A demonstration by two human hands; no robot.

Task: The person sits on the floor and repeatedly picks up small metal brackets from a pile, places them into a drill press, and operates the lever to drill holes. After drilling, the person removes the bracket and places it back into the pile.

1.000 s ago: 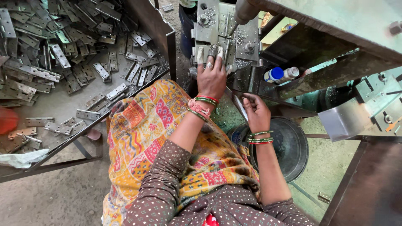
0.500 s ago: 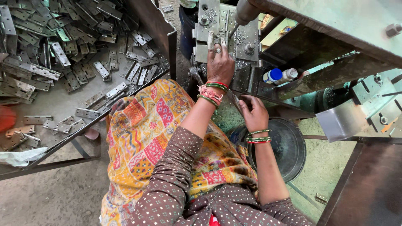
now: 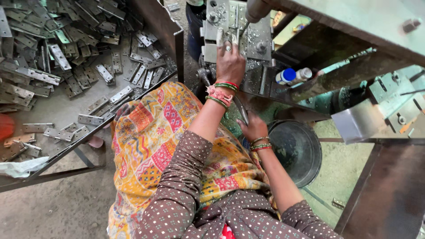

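The left hand (image 3: 230,62) lies flat, fingers spread, on a metal piece in the press fixture (image 3: 234,31), apparently steadying it, while the right hand (image 3: 253,128), low beside the dark basin (image 3: 296,152), is closed on a thin metal strip (image 3: 241,110).

A small white bottle (image 3: 294,75) with a blue cap is lying on its side on the machine's metal ledge (image 3: 270,86), right of centre in the upper half of the frame, cap pointing left. It is sitting just right of the worker's raised left hand (image 3: 230,62). No label on it is legible from here. A crumpled pale plastic bag (image 3: 20,167) is resting at the lower left. No signs or screens are showing.
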